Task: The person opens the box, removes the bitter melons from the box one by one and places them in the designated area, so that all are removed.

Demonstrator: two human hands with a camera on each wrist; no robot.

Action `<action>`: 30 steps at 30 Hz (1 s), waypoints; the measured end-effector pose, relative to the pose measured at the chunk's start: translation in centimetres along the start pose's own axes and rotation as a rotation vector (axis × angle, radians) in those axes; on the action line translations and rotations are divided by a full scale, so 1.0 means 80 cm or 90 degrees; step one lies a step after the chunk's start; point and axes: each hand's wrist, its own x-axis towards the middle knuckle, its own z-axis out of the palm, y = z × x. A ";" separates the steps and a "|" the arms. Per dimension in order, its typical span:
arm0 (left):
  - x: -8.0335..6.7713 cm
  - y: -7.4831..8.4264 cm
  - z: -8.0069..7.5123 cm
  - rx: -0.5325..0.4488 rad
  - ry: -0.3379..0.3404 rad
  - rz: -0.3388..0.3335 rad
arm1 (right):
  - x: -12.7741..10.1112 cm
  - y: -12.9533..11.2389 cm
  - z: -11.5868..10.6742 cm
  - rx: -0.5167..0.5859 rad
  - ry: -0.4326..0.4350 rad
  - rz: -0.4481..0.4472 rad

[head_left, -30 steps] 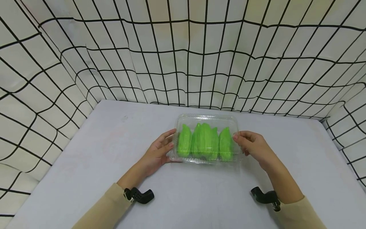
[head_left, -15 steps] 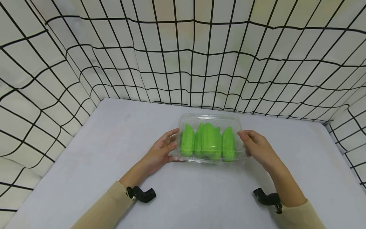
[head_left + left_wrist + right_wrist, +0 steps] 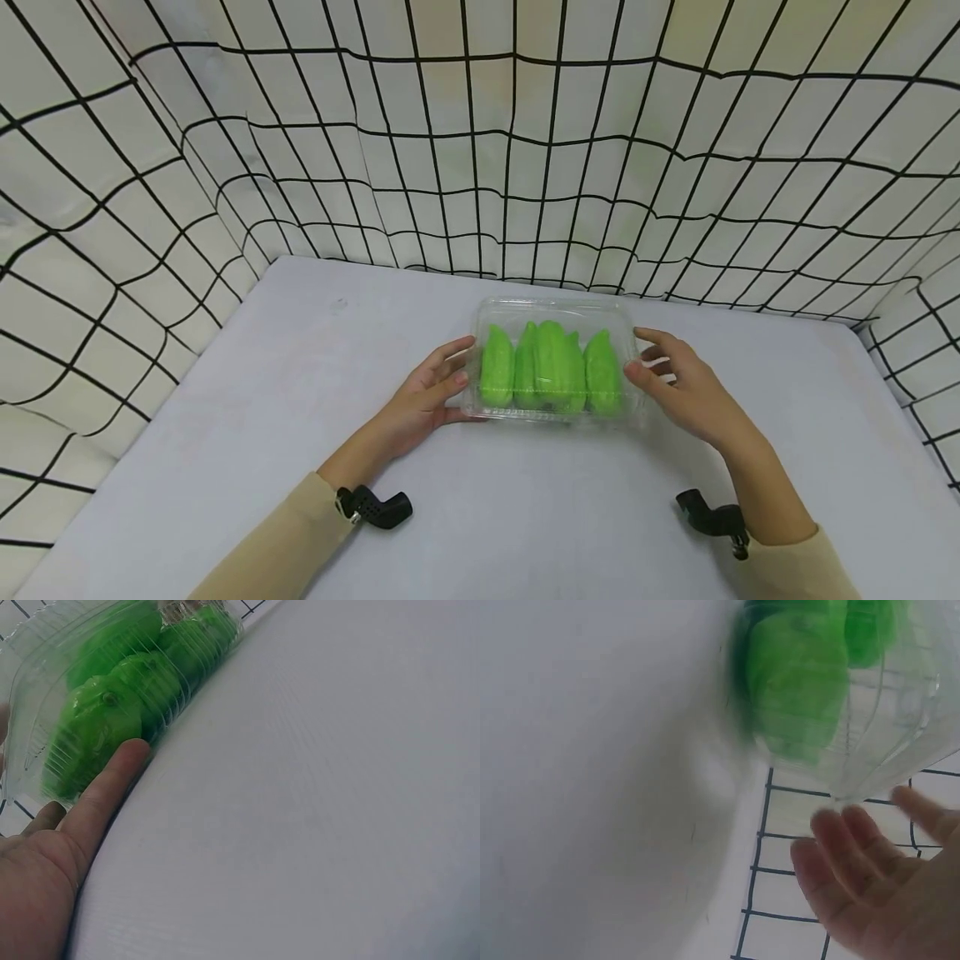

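A clear plastic clamshell box sits on the white table, with its lid down over several bright green, ridged, pointed vegetables. My left hand rests against the box's left end, fingers spread and fairly straight. In the left wrist view, one finger lies along the lower edge of the box, beside the vegetables. At the right end, my right hand is spread, with thumb and fingers apart beside the rim. The right wrist view has those fingertips just off the box corner, slightly blurred, holding nothing.
White cloth covers the table. Black netting over white sheeting rises along the back and both sides, close behind the box. Each wrist carries a small black camera mount, such as the left mount.
My right hand has let go of the box's right edge, which its thumb and fingers held earlier, and its fingers have spread. My left hand stays at the left end; the view shifts slightly.
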 end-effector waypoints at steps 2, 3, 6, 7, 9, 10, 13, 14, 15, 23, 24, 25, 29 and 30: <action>0.000 0.000 0.000 0.000 0.000 0.000 | 0.000 0.001 0.000 -0.025 0.002 -0.050; 0.000 0.000 0.001 -0.001 0.000 0.000 | 0.000 0.001 0.001 -0.026 0.000 -0.075; 0.000 0.001 0.001 -0.002 -0.001 -0.001 | 0.001 -0.001 0.006 -0.051 -0.011 -0.130; 0.000 0.001 0.001 -0.002 -0.001 -0.002 | 0.000 -0.003 0.008 -0.064 -0.018 -0.140; 0.000 0.002 0.001 -0.002 0.001 -0.003 | -0.001 -0.005 0.012 -0.092 -0.034 -0.154; 0.000 0.002 0.001 -0.002 0.002 -0.004 | -0.001 -0.005 0.014 -0.106 -0.040 -0.159; 0.001 0.001 0.001 0.003 -0.002 -0.003 | -0.001 -0.006 0.019 -0.131 -0.051 -0.173; 0.001 0.001 0.001 0.004 -0.003 -0.001 | -0.001 -0.005 0.019 -0.135 -0.052 -0.177; 0.001 0.001 0.001 0.003 -0.006 0.001 | 0.000 -0.006 0.020 -0.140 -0.051 -0.180; -0.001 0.000 -0.001 -0.006 -0.027 0.018 | 0.000 -0.009 0.020 -0.184 -0.021 -0.229; -0.002 0.000 -0.001 -0.009 -0.027 0.018 | 0.000 -0.009 0.020 -0.187 -0.014 -0.236; -0.002 0.000 -0.001 -0.012 -0.028 0.018 | 0.000 -0.009 0.020 -0.189 -0.007 -0.242; -0.003 0.002 -0.001 -0.019 -0.028 0.017 | 0.000 -0.009 0.021 -0.191 0.015 -0.258; -0.003 0.002 -0.001 -0.021 -0.028 0.016 | 0.000 -0.009 0.022 -0.190 0.020 -0.260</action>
